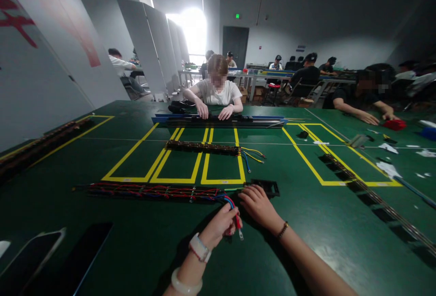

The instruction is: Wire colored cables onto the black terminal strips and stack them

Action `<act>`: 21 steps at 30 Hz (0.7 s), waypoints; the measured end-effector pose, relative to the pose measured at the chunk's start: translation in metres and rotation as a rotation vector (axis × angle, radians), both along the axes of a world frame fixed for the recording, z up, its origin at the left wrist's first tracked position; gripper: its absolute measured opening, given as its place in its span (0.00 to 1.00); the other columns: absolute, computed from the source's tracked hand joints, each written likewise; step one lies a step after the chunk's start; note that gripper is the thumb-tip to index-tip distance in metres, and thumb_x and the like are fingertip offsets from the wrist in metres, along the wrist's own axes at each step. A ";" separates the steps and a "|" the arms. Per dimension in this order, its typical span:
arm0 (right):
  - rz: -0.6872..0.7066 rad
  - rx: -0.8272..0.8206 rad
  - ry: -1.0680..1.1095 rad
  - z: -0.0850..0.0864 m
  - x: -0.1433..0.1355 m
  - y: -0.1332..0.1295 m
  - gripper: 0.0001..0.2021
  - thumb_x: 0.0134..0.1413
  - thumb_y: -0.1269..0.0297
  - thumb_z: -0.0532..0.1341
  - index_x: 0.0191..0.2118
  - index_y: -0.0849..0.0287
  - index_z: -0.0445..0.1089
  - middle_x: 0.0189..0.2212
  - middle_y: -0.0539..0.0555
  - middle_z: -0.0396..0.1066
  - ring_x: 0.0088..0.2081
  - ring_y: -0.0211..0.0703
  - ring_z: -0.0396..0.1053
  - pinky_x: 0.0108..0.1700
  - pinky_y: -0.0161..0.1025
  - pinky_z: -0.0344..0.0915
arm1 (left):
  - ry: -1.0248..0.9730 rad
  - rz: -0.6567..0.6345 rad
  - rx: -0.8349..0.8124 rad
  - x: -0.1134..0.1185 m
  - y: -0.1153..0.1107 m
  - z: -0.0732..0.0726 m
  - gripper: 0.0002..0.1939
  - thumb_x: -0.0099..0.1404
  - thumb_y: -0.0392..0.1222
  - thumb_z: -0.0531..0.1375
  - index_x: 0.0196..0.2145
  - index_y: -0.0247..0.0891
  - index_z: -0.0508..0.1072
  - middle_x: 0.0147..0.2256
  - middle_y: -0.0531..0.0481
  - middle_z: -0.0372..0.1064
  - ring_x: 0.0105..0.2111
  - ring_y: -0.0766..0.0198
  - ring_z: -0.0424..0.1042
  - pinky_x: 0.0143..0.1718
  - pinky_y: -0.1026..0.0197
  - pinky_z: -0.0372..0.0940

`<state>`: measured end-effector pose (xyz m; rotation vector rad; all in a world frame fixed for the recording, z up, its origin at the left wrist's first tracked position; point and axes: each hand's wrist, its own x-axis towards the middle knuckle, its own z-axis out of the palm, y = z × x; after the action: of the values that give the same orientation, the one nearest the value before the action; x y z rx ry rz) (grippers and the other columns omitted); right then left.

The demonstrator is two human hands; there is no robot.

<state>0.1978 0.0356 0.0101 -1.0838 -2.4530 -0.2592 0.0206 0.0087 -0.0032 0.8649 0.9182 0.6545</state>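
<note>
Currently my left grip (221, 224) pinches cables (233, 202) by the wired strip (153, 191); remotely, I cannot tell whether my right grip (258, 205) closes.

Your right hand (257, 204) is covering part of a black frame (274, 189); your left hand (221, 224) is hiding a stretch of cables (232, 202). The bottom edge is cutting off a dark slab (86, 259).
</note>
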 end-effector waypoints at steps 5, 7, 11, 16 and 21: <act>0.176 -0.061 -0.009 0.000 0.004 -0.023 0.15 0.63 0.67 0.51 0.53 0.60 0.63 0.42 0.57 0.71 0.44 0.42 0.66 0.52 0.45 0.60 | -0.014 0.031 -0.041 0.001 -0.001 0.001 0.18 0.60 0.56 0.55 0.36 0.39 0.57 0.19 0.60 0.63 0.12 0.76 0.55 0.16 0.68 0.40; 0.193 -0.082 0.009 0.003 0.003 -0.024 0.15 0.63 0.67 0.50 0.54 0.59 0.62 0.41 0.57 0.71 0.42 0.42 0.66 0.50 0.44 0.61 | -0.041 0.059 -0.059 0.001 -0.001 0.002 0.17 0.61 0.57 0.52 0.36 0.39 0.57 0.20 0.58 0.64 0.12 0.76 0.55 0.16 0.68 0.41; 0.140 -0.130 0.172 0.011 -0.009 -0.016 0.12 0.64 0.65 0.49 0.47 0.59 0.67 0.35 0.56 0.72 0.37 0.42 0.66 0.42 0.41 0.62 | 0.005 0.087 -0.064 0.003 0.000 0.000 0.18 0.63 0.58 0.48 0.36 0.38 0.58 0.20 0.55 0.67 0.11 0.75 0.55 0.15 0.68 0.41; -0.108 -0.252 0.255 0.040 -0.042 0.008 0.14 0.65 0.62 0.48 0.33 0.60 0.68 0.28 0.53 0.70 0.31 0.40 0.64 0.35 0.36 0.58 | 0.058 0.113 -0.019 0.004 -0.001 -0.003 0.19 0.61 0.59 0.51 0.33 0.39 0.58 0.19 0.56 0.66 0.10 0.76 0.55 0.15 0.69 0.41; -0.144 -0.273 -0.028 0.063 -0.089 0.021 0.13 0.65 0.61 0.50 0.32 0.60 0.67 0.28 0.53 0.70 0.32 0.41 0.65 0.36 0.37 0.56 | 0.090 0.162 -0.042 0.004 -0.002 -0.008 0.15 0.62 0.53 0.53 0.32 0.36 0.65 0.16 0.56 0.63 0.10 0.73 0.55 0.14 0.67 0.43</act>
<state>0.1087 0.0561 0.0734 -1.3812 -2.4894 0.0190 0.0247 0.0065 -0.0111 0.7926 1.0873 0.7377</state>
